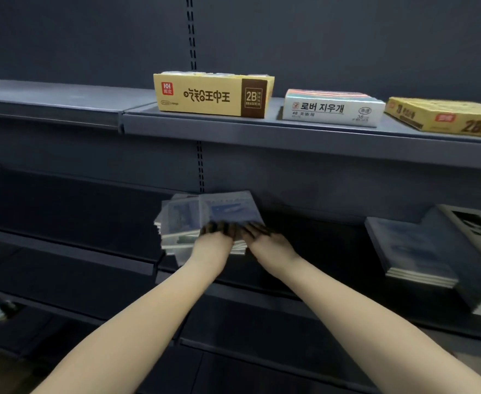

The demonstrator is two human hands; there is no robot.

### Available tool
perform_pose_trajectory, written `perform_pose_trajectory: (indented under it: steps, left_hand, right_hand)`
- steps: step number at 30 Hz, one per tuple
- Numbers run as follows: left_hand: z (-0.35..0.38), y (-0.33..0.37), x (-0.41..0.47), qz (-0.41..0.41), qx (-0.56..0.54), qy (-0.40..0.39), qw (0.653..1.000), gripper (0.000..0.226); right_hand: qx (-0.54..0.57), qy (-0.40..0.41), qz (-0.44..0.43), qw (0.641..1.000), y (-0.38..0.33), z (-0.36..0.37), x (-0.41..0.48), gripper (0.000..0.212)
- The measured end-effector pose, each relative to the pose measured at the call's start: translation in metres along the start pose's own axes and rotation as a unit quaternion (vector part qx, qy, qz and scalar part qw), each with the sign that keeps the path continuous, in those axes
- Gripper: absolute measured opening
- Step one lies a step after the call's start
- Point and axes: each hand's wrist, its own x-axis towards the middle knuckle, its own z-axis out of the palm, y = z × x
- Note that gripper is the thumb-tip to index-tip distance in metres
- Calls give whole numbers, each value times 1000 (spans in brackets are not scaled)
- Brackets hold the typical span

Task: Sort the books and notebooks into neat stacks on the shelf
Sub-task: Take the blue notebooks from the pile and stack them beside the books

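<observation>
1. Step in hand: squaring a loose stack of pale blue-grey paperback notebooks [205,220] on the dark blue-grey metal middle shelf [137,265].
2. Grip state: the left hand [213,243] and right hand [267,243] rest on the stack's near edge, fingers spread over the top cover; whether they are clamped on it cannot be told through the blur.
3. Stack condition: covers are fanned, corners offset to the left.
4. Next move, as judged: press the sides inward to align the edges.
5. Clearance: open shelf lies left; a second stack of blue-grey notebooks [412,251] sits well apart, right. The shelf lip runs just below the wrists.
</observation>
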Motion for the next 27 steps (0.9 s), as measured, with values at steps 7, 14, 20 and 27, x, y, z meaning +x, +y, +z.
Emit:
perform_pose_trajectory:
  steps: [7, 14, 20, 27]
  left_hand:
    - [-10, 54, 3, 42, -40, 21, 998, 54]
    - [-30, 145, 15, 121, -114, -1, 986, 52]
    - [-40, 217, 20, 203, -116, 15, 972, 49]
    - [-38, 287, 21, 299, -62, -10, 952, 42]
  right_hand:
    - [-50, 65, 38, 996, 28, -15, -46, 46]
    - [-65, 100, 87, 989, 89, -33, -122, 39]
    - [-124, 106, 147, 976, 127, -38, -184, 44]
    - [-167, 67, 269, 946, 148, -43, -251, 36]
